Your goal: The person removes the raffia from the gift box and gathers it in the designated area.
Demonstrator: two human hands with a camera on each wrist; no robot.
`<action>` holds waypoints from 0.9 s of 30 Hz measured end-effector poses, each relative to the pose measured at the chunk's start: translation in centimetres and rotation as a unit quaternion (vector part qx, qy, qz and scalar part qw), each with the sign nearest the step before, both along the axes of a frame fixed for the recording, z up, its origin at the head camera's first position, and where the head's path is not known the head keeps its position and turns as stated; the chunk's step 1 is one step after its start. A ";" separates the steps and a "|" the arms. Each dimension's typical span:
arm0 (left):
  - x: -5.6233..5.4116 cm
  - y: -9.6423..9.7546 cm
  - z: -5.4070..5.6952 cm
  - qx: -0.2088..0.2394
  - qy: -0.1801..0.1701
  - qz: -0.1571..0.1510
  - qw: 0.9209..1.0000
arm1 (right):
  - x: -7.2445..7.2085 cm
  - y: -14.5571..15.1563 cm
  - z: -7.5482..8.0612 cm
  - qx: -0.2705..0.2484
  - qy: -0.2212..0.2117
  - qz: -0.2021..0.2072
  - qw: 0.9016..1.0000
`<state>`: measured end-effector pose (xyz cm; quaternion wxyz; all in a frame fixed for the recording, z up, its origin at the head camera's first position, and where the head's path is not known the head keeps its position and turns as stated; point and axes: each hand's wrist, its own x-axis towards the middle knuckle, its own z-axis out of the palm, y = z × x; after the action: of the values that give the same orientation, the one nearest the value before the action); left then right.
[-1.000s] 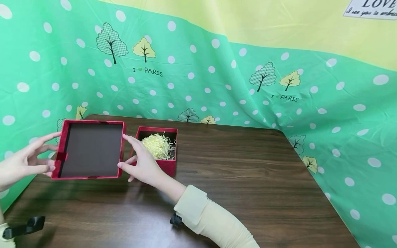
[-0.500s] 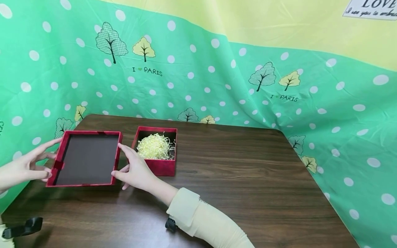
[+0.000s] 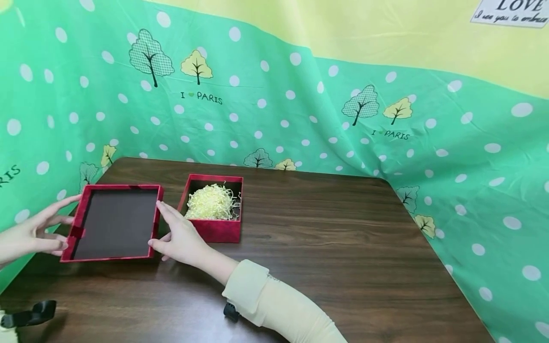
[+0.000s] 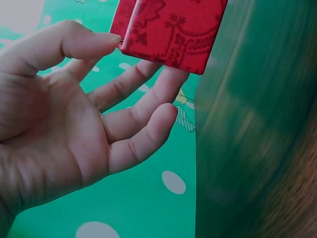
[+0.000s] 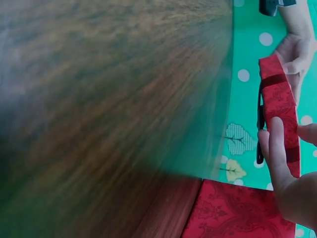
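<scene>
You have the lid (image 3: 116,224) between your two hands, above the left part of the table (image 3: 343,238), beside the box (image 3: 216,231). Its hollow side faces up and toward you. Your left hand (image 3: 27,242) pinches the left wall: in the left wrist view the thumb is on one edge, and some fingers reach behind the lid. Your right hand (image 3: 184,240) grips the right wall with finger and thumb, not far from the box.

For good handling, share the weight equally between both sides and press only lightly, because such thin walls could bend. I advise you to hold both sides at one height, so that no corner dips, and to watch the right knuckles, which could knock the box. Any sideways move should be slow, in my judgement, with both wrists going together.

The lid is square and shallow, with red walls and a flat, dark inside. The wrist views show a darker pattern printed on the red, and the right wrist view shows darker bands across one wall. Along its table-facing side there is a thin black part; I cannot tell what this is. The box has the same red, and pale shredded paper (image 3: 210,202) lies in it.
</scene>
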<state>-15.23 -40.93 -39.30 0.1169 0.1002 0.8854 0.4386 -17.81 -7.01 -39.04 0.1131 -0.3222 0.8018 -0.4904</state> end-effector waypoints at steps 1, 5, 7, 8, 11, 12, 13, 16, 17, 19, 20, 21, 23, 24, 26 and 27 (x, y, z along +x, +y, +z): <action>-0.1 -0.2 -0.2 0.001 0.003 0.000 1.000 | 0.0 -0.1 0.0 0.007 0.007 0.000 1.000; -0.3 -0.5 -0.6 0.004 0.006 -0.002 1.000 | 0.2 -0.4 -0.1 0.042 0.042 -0.006 0.998; -0.4 -0.6 -0.8 0.009 0.001 -0.004 1.000 | 0.3 -0.6 -0.2 0.062 0.060 -0.009 0.996; -0.5 -0.6 -0.8 0.013 -0.002 -0.005 1.000 | 0.4 -0.7 -0.3 0.073 0.071 -0.011 0.995; -0.6 -0.7 -1.1 0.026 -0.020 -0.005 0.999 | 0.5 -1.0 -0.5 0.100 0.098 -0.017 0.990; -0.7 -0.7 -1.2 0.030 -0.028 -0.002 0.999 | 0.5 -1.1 -0.6 0.103 0.102 -0.019 0.989; -0.7 -0.8 -1.3 0.034 -0.037 0.001 0.999 | 0.6 -1.3 -0.7 0.106 0.105 -0.022 0.988; -0.8 -0.8 -1.6 0.031 -0.063 0.012 0.997 | 0.7 -1.5 -1.1 0.105 0.105 -0.030 0.988; -0.8 -0.8 -1.7 0.027 -0.071 0.016 0.997 | 0.7 -1.6 -1.2 0.103 0.102 -0.032 0.989; -1.0 -0.9 -1.9 0.016 -0.081 0.019 0.996 | 0.7 -1.6 -1.3 0.096 0.091 -0.035 0.991; -1.0 -0.9 -1.9 0.011 -0.083 0.019 0.996 | 0.6 -1.7 -1.4 0.096 0.087 -0.036 0.991; -1.1 -1.0 -2.0 0.008 -0.086 0.021 0.996 | 0.6 -1.7 -1.4 0.097 0.082 -0.035 0.991; -1.2 -1.0 -2.1 0.014 -0.093 0.020 0.995 | 0.5 -1.8 -1.5 0.101 0.070 -0.033 0.992; -1.3 -1.1 -2.1 0.016 -0.097 0.019 0.995 | 0.5 -1.8 -1.5 0.101 0.060 -0.032 0.993; -1.4 -1.1 -2.2 0.024 -0.104 0.019 0.994 | 0.3 -1.8 -1.7 0.101 0.032 -0.031 0.994; -1.4 -1.2 -2.2 0.027 -0.107 0.018 0.994 | 0.3 -1.8 -1.7 0.095 0.012 -0.032 0.995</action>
<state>-16.66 -42.08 -41.54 0.2003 0.0398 0.8573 0.4726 -17.53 -8.85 -40.73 0.1180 -0.2902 0.8558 -0.4116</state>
